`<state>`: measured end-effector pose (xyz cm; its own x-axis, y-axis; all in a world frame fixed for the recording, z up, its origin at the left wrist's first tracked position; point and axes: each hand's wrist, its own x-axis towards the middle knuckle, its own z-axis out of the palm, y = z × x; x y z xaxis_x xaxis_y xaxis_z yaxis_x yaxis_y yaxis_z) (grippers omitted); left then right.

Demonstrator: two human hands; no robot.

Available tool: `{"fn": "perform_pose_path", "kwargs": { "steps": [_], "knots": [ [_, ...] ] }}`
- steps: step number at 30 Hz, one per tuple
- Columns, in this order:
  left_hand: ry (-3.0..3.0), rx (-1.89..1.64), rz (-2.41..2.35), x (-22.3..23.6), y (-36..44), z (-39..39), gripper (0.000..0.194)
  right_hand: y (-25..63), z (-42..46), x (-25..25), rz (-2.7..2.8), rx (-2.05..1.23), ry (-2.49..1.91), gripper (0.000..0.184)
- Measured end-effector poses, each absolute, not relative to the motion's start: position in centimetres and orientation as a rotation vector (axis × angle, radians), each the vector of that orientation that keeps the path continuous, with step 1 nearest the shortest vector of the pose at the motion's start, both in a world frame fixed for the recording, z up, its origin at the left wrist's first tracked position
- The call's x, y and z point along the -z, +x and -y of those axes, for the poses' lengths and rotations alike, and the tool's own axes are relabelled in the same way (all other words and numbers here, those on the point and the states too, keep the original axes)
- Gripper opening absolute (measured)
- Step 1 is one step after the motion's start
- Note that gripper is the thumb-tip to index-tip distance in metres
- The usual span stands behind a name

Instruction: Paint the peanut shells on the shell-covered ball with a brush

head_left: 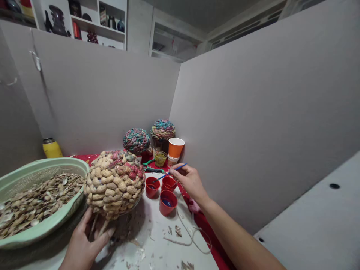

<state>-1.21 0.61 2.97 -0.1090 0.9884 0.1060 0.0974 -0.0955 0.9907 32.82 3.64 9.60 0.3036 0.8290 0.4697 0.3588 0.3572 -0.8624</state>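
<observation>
A large ball covered in peanut shells stands in front of me, mostly tan, with red and dark paint on its upper right. My left hand is closed around the cord-wrapped stem beneath it; part of the grip is hidden. Between the fingertips of my right hand is a thin blue paintbrush. Its tip points down left, at the mouth of the left small red cup. Two more such cups stand close by: one behind, below my right hand, and a front cup holding dark blue liquid.
A green basket of shell pieces is on the left, a yellow bottle behind it. Two painted shell balls, green-handled pliers and an orange paper cup stand at the back. Loose cord and scraps lie on the white board.
</observation>
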Motion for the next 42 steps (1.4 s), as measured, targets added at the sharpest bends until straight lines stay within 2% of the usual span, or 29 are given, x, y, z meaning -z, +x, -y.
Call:
{"fn": "perform_pose_path", "kwargs": {
  "steps": [4, 11, 15, 19, 23, 42],
  "knots": [
    [1.253, -1.283, -1.314, -3.8, -1.1, -0.6, 0.082, 33.5, -2.8, -10.5, 1.107, -0.456, -1.159, 0.046],
    [1.119, -1.332, -1.301, -5.5, 0.0, -0.1, 0.080, 32.4, -0.7, -14.0, 0.971, -0.364, -0.965, 0.036],
    [1.096, -1.383, -1.219, -3.9, -0.5, -0.5, 0.086, 29.3, 1.0, -16.1, 1.027, -0.339, -0.800, 0.027],
    [1.127, -1.374, -1.128, -1.4, -0.9, -1.1, 0.074, 25.6, 2.1, -17.6, 1.173, -0.200, -0.680, 0.013],
    [1.068, -1.536, -1.092, 0.5, -0.3, -1.2, 0.078, 23.6, 2.0, -18.1, 1.285, -0.086, -0.632, 0.005],
    [0.969, -1.427, -1.049, 0.5, -0.9, -1.4, 0.075, 23.4, 1.3, -15.7, 1.415, 0.161, -0.663, 0.014]
  ]
}}
